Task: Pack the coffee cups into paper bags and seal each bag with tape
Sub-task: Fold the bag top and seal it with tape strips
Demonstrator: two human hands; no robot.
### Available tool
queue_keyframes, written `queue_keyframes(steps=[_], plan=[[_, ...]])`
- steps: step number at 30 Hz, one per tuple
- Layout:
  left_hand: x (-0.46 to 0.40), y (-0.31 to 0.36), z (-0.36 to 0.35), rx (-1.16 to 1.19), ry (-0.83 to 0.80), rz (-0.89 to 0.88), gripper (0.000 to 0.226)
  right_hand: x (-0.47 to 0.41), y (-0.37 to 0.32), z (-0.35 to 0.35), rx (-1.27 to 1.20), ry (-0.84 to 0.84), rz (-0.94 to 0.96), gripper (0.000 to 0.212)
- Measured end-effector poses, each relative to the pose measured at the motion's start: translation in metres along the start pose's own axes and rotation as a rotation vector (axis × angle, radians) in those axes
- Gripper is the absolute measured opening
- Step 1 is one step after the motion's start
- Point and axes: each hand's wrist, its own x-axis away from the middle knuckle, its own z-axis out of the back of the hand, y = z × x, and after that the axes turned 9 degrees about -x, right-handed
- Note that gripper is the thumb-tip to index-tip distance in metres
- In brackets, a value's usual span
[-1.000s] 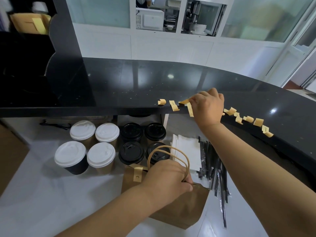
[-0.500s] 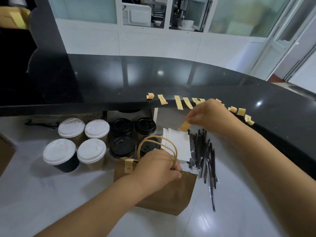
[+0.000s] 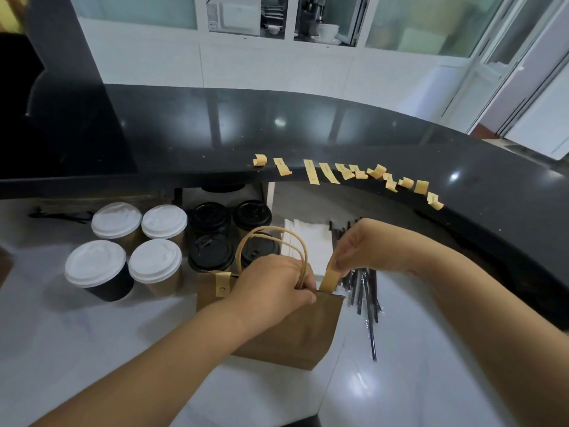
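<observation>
Right hand (image 3: 366,246), pinching tan tape strip (image 3: 328,277), has been brought from black counter edge (image 3: 215,180) to brown paper bag (image 3: 295,331), pinched closed by left hand (image 3: 274,285); sealing imminent.

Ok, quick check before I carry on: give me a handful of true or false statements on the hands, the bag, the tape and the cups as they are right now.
1. The left hand grips the paper bag at its handles. True.
2. The right hand is empty. False: it pinches a tape strip at the bag's top edge.
3. One piece of tape is already stuck near the bag's left top corner. True.
4. All the cups have white lids. False: four white-lidded cups stand left of four black-lidded cups.
5. No tape is left on the counter. False: a row of spare tape strips hangs along the black counter edge.
</observation>
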Motion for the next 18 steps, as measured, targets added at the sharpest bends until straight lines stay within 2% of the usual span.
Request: queue_keyframes(steps=[9, 18], plan=[[-0.0018, -0.0005, 0.0010, -0.001, -0.022, -0.002, 0.008, -0.0022, -0.0016, 0.0011, -0.021, -0.013, 0.020, 0.009], [-0.0016, 0.0009, 0.0025, -0.018, -0.031, -0.006, 0.010, -0.0026, 0.0009, -0.0030, -0.086, -0.116, 0.049, 0.012]])
